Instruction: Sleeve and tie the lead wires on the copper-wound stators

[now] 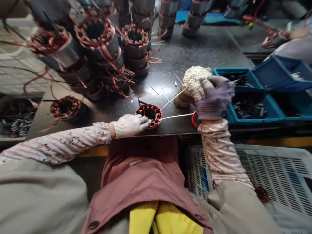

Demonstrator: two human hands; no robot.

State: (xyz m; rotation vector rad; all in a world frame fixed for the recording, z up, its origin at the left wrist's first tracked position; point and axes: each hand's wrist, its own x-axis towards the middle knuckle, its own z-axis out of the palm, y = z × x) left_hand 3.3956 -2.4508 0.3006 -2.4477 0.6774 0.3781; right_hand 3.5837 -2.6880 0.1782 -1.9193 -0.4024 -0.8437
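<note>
Copper-wound stator (148,115) flat on bench, two white sleeves (176,116) extending from rim.

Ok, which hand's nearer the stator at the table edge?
Left. The left hand, in a white glove, is on the copper-wound stator, fingers at its bore. The right hand, in a purple glove, is off to its right, gripping a bundle of white sleeving.

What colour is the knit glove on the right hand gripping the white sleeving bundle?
The knit glove is muted purple, best in the head view.
</note>
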